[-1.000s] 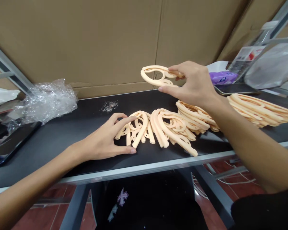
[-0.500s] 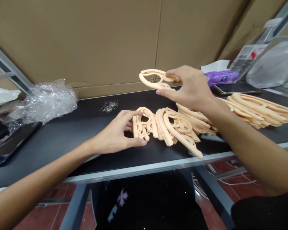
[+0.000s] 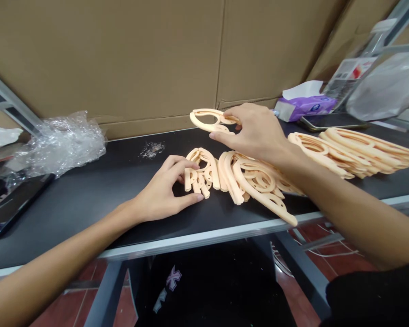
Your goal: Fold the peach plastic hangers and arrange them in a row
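My right hand point(image 3: 253, 131) holds a peach-coloured folded plastic hanger point(image 3: 207, 121) above the table, pinching its right end between thumb and fingers. The hanger's rounded loop points left. Below it on the black tabletop lies a loose pile of similar hangers point(image 3: 258, 179), partly hidden by my right forearm. My left hand point(image 3: 166, 190) rests at the pile's left end, thumb and fingers spread around the leftmost hanger point(image 3: 202, 170). Its fingertips touch or nearly touch that hanger.
Another stack of hangers point(image 3: 367, 152) lies at the right. Behind it are a phone point(image 3: 332, 121), a purple tissue pack point(image 3: 308, 105) and a plastic bottle point(image 3: 350, 72). Crumpled clear plastic wrap point(image 3: 68, 145) and a dark tablet-like device point(image 3: 18, 204) sit at the left. Cardboard point(image 3: 122, 59) stands behind.
My right hand has come down slightly and leftward with the hanger, uncovering more of the right-hand stack. My left hand stays around the pile's left end. The view has shifted a little.
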A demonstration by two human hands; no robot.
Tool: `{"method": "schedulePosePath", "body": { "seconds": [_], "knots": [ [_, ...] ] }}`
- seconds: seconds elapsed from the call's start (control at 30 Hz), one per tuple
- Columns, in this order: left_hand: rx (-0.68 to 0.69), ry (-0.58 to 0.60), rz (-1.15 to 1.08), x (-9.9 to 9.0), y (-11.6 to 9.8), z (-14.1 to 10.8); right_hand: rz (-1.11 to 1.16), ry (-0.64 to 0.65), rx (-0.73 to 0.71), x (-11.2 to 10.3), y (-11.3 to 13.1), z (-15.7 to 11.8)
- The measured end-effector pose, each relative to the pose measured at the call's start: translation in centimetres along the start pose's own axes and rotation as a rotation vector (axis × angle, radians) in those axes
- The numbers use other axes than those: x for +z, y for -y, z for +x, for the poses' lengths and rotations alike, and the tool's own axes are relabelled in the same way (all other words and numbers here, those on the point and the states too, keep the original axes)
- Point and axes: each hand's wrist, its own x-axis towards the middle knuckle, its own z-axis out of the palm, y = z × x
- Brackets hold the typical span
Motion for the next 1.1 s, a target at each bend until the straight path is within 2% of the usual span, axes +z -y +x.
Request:
{"method": "schedulePosePath", "body": {
  "seconds": [0.2, 0.3, 0.4, 0.47, 0.5, 0.57, 0.67, 0.77, 0.9, 1.1],
  "knots": [
    [0.023, 0.023, 0.310, -0.2, -0.5, -0.5, -0.050, 0.016, 0.026, 0.2, 0.2, 0.0],
    [0.105, -0.058, 0.454, -0.1, -1.0, -0.8, -0.060, 0.022, 0.028, 0.3, 0.2, 0.0],
    [0.364, -0.176, 0.604, 1.0, -2.7, -0.5, -0.078, 0.013, 0.024, 0.4, 0.2, 0.0],
    [0.587, -0.171, 0.668, 2.4, -4.3, 0.1, -0.090, 0.001, 0.016, 0.5, 0.2, 0.0],
    [0.692, -0.131, 0.701, 3.3, -5.1, 0.6, -0.095, -0.005, 0.013, 0.5, 0.1, 0.0],
    [0.844, -0.101, 0.753, 4.9, -6.3, 1.9, -0.104, -0.011, 0.012, 0.5, 0.0, 0.0],
    [0.818, -0.049, 0.803, 6.4, -7.1, 3.5, -0.113, -0.009, 0.021, 0.4, 0.0, 0.0],
    [0.775, 0.031, 0.813, 6.2, -7.1, 4.4, -0.114, -0.022, 0.026, 0.3, -0.1, 0.1],
    [0.735, 0.107, 0.772, 4.2, -7.2, 5.2, -0.090, -0.070, 0.023, 0.1, -0.5, 0.5],
    [0.577, 0.244, 0.643, 0.9, -6.1, 7.3, -0.078, -0.136, 0.062, -0.9, -1.6, 0.9]
  ]
}}
